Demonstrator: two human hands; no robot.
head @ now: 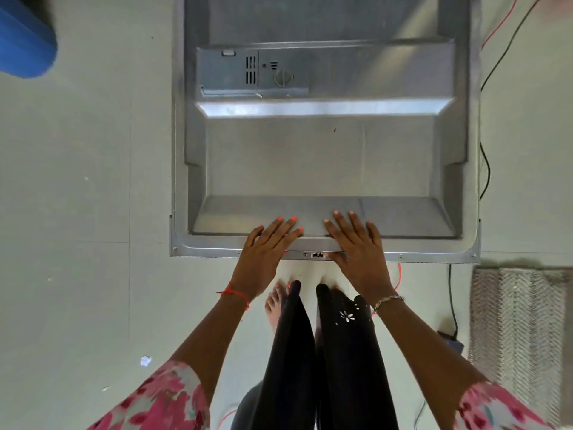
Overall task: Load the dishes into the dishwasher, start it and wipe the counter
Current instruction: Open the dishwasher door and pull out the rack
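The dishwasher door (325,156) lies open and flat in front of me, its steel inner face up. A grey detergent dispenser (252,72) sits in its upper left part. My left hand (266,252) rests on the door's near edge with straight fingers, left of the latch (317,254). Just right of the latch, my right hand (356,252) lies flat on the same edge. Neither hand holds anything. No dishes or racks are in view.
Pale floor surrounds the door. A blue container (24,38) stands at the top left. Red and black cables (485,169) run along the door's right side to a small dark box (451,341). A woven grey mat (521,336) lies at the right. My bare feet stand below the door's edge.
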